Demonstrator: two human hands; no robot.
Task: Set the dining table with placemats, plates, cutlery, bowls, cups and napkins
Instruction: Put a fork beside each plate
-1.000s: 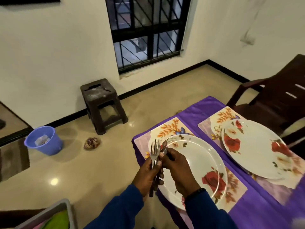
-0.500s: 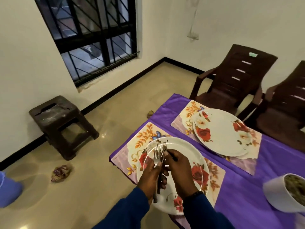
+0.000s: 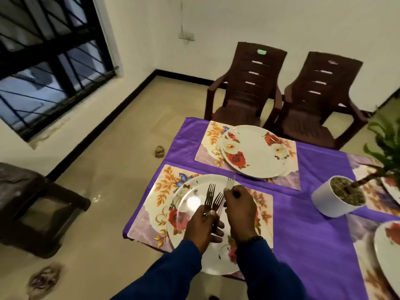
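Left hand (image 3: 202, 227) grip: fingers curled round the handles of a fork bundle (image 3: 213, 201), tines pointing away. Right hand (image 3: 239, 210) pinches one fork (image 3: 229, 184), same axis, over the near plate (image 3: 190, 204). Bare placemat (image 3: 263, 200) lies rightward; right hand nearer.

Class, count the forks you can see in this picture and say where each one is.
3. Two forks stand bunched in the left hand; one fork is pinched by the right hand. More may hide in the bunch.

Two brown chairs (image 3: 281, 92), a potted plant (image 3: 339, 198) (white pot), a dark stool (image 3: 32, 204).
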